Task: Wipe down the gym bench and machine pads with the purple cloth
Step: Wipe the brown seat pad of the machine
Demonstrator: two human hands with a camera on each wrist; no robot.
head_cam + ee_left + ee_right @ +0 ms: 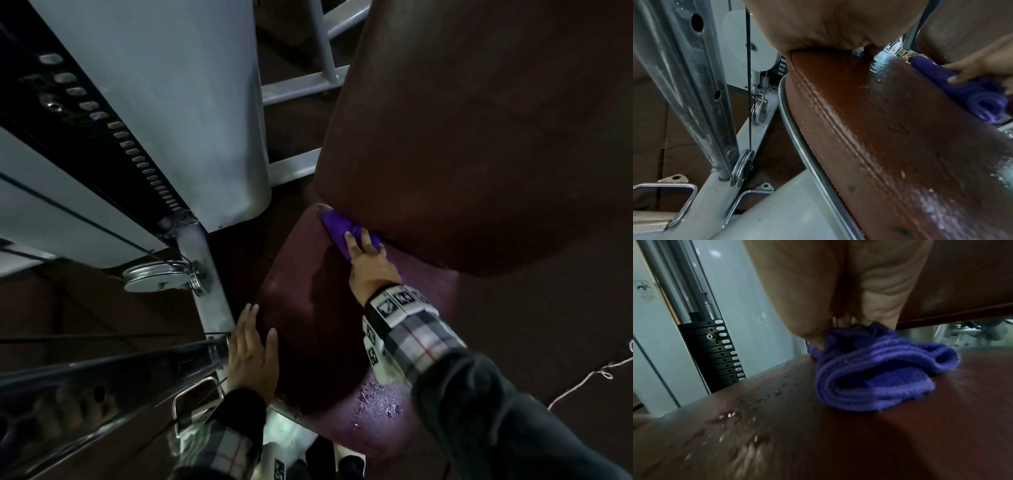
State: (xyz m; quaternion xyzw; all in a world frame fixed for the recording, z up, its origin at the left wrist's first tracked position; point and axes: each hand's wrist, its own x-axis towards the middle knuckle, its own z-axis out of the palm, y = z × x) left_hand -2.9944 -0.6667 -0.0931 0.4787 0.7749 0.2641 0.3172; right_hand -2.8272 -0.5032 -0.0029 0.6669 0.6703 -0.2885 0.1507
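The maroon seat pad [308, 325] lies in the middle of the head view, under the tilted maroon back pad [479, 120]. My right hand [368, 260] holds the bunched purple cloth [337, 228] and presses it on the seat's far edge, right where the back pad overhangs. In the right wrist view the cloth [879, 369] bulges out from under the palm. My left hand [251, 353] rests flat on the seat's left edge with its fingers straight. Wet droplets [380, 397] glisten on the near part of the seat [879, 129].
A black weight stack [144, 150] behind a grey shroud [171, 102] stands close on the left. A steel pulley [157, 277] with its cable and a chrome bar [102, 377] sit beside my left hand. Grey frame bars [301, 85] run behind. A white cord [589, 377] lies on the floor at right.
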